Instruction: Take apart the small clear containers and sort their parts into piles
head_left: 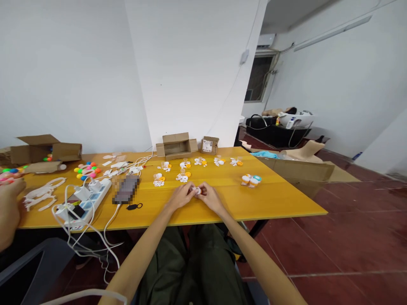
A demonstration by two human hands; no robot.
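My left hand (pixel 183 197) and my right hand (pixel 210 198) meet near the front of the orange-yellow table, with bent fingers closed on a small round jar (pixel 198 191). It shows white with a bit of orange; the fingers cover much of it. Beyond my hands lie several small groups of parts. Each group seems to have a clear cup, white round pieces (pixel 184 178), an orange ring-like lid (pixel 188 174) and spotted bits (pixel 157 183). To the right stands a cluster of closed small jars (pixel 251 181) with orange lids and one teal lid.
An open cardboard box (pixel 177 149) and a smaller box (pixel 210 145) stand against the wall. At left are a power strip (pixel 92 201) with tangled white cables, a blurred-out phone-like thing (pixel 126 189), a black key fob (pixel 135 206) and coloured balls (pixel 87 170). Another person's hand (pixel 11 203) reaches in.
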